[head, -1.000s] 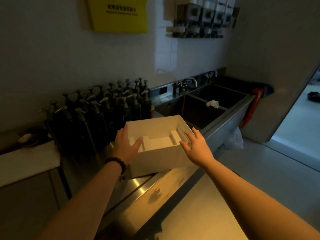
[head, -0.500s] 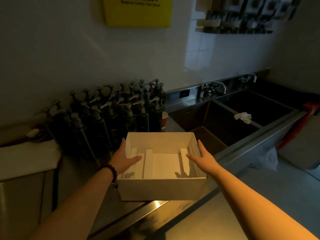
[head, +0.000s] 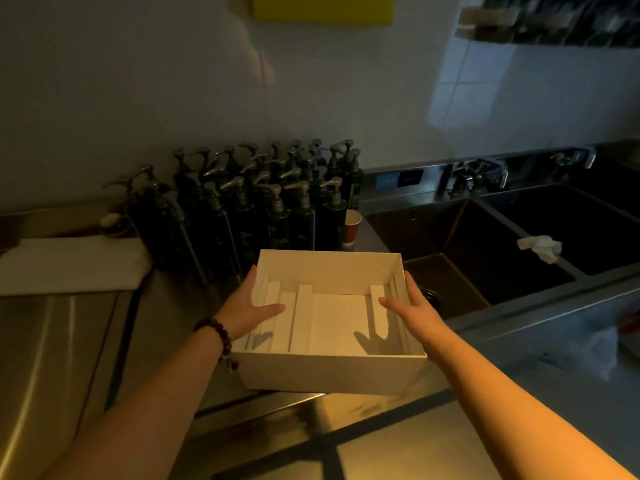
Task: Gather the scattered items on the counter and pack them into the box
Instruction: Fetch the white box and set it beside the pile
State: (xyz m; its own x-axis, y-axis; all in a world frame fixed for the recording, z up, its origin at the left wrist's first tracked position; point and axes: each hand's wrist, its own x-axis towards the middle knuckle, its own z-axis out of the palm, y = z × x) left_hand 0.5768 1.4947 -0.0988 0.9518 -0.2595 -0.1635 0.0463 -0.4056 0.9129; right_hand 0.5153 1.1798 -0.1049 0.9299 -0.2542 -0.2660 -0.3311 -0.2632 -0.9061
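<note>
An open white box [head: 325, 374] with white divider strips inside sits at the front of the steel counter [head: 62, 358]. My left hand [head: 247, 308] clasps its left wall, thumb inside. My right hand [head: 414, 311] clasps its right wall, thumb inside too. Nothing lies in the box besides the dividers. Behind it stand several dark pump bottles [head: 273, 209] in rows against the wall.
A red paper cup [head: 351, 230] stands right of the bottles. A double steel sink [head: 485, 258] lies to the right, with a crumpled white tissue [head: 540, 247] on its divider and taps [head: 485, 174] behind. A white cloth [head: 69, 265] lies at left.
The box has come nearer to me and squared up on the counter. Both hands now grip its side walls. The view has swung left and tilted down.
</note>
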